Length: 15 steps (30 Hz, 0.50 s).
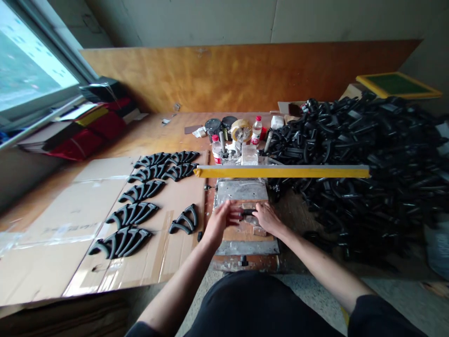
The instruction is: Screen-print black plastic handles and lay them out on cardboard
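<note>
A black curved plastic piece (249, 212) lies across the small block fixture at the middle of the work stand (242, 192). My right hand (267, 218) has its fingers closed around the right end of this piece. At the other end is my left hand (224, 218), its fingers stretched out and apart, close to the piece; whether they touch it I cannot tell. Just beyond both hands a yellow bar-like frame edge (284, 172) spans the stand. A wooden block (259, 231) sits by my right hand.
Rows of black curved pieces (131, 213) lie on cardboard (63, 196) to the left, with a smaller group (185, 219) nearer the stand. A large heap of black parts (351, 140) fills the right. Behind the bar stand bottles (257, 128), jars (213, 126) and a tape roll (242, 130).
</note>
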Each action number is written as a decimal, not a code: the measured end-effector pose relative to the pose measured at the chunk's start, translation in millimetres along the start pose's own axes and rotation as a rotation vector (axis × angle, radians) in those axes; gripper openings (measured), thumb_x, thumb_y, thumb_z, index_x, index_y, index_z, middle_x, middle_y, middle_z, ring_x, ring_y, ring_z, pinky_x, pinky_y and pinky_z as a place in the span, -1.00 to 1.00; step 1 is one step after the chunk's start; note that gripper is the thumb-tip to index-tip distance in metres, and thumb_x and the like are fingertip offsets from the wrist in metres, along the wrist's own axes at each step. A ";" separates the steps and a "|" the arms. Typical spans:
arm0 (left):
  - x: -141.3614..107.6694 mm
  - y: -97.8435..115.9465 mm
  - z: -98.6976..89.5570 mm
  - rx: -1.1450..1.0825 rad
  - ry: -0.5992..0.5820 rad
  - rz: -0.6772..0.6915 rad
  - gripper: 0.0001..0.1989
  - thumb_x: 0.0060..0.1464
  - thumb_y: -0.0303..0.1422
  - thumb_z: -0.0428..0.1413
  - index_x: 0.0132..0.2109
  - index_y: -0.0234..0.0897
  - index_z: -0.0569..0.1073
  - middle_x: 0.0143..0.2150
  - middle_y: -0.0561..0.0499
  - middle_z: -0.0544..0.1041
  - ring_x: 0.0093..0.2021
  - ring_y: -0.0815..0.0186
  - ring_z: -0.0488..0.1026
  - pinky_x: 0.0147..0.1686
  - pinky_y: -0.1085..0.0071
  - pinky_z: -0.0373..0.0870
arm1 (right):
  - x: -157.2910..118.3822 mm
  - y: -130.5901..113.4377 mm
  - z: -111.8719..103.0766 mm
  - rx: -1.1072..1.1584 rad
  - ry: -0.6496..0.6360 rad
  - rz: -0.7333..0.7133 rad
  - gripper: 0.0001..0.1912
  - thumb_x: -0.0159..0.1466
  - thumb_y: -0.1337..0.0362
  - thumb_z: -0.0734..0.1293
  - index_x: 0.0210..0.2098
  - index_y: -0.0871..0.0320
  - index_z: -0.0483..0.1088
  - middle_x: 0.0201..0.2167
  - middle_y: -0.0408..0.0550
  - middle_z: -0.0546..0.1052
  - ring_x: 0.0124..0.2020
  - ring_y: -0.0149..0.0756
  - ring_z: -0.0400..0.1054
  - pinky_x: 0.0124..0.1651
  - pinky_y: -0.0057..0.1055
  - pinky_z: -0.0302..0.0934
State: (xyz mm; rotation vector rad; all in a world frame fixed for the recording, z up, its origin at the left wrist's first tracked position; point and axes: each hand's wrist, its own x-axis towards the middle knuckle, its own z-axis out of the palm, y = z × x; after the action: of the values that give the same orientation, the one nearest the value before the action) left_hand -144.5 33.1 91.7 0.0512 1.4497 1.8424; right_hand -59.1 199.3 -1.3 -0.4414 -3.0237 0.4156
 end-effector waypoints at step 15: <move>-15.3 -97.2 -209.2 0.359 0.722 -0.291 -0.64 0.18 -0.04 0.00 -0.39 -0.24 0.27 -0.53 0.01 0.52 -0.45 0.20 0.56 -0.45 0.34 0.52 | -120.1 164.2 -51.7 -0.095 -0.276 0.489 -0.54 0.17 0.63 0.12 -0.08 0.17 0.44 -0.08 0.10 0.54 -0.03 -0.24 0.42 -0.01 -0.39 0.19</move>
State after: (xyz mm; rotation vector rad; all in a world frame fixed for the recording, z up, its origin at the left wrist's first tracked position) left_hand -180.0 -140.4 -56.9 -0.6740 2.1299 1.3920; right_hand 105.5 329.4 1.6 -1.2378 -3.1786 0.3805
